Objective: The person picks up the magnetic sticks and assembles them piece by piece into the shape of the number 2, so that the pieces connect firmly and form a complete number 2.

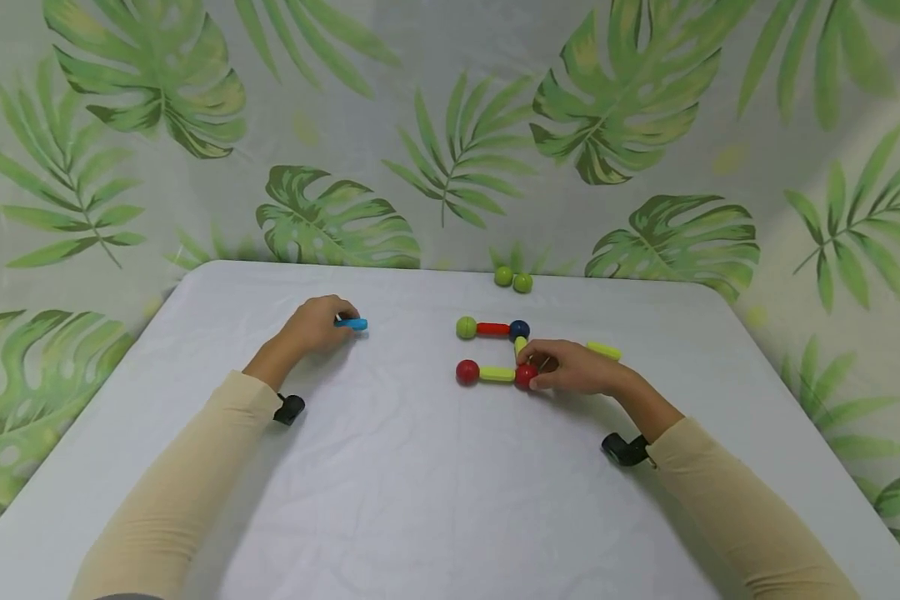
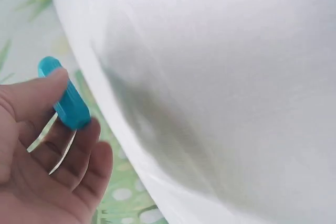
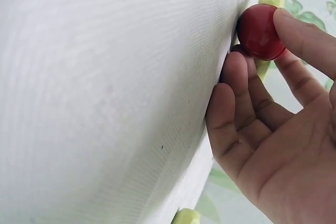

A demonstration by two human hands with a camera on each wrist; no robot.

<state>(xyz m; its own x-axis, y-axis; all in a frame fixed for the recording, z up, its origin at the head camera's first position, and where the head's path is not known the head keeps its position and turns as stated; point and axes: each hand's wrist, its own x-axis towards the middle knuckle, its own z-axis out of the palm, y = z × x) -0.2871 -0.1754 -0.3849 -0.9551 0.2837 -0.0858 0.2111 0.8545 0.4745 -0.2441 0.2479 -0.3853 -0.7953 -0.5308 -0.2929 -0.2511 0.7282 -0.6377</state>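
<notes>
My left hand (image 1: 319,323) pinches a short blue rod (image 2: 72,100) between thumb and fingers, over the left part of the table. On the right, my right hand (image 1: 574,367) grips a red ball (image 3: 261,32) with thumb and fingertips. That ball is the near right corner of a joined ball-and-rod shape. From it a yellow-green rod (image 1: 497,375) runs left to another red ball (image 1: 467,372). A second yellow-green rod (image 1: 521,345), partly hidden by the fingers, leads back to a dark blue ball (image 1: 519,330). A red rod (image 1: 492,329) links the blue ball to a green ball (image 1: 466,327).
Two loose green balls (image 1: 522,283) sit at the table's back edge. A loose yellow-green rod (image 1: 603,351) lies just behind my right wrist. The white-covered table (image 1: 420,483) meets a leaf-patterned cloth (image 1: 465,125) at the back.
</notes>
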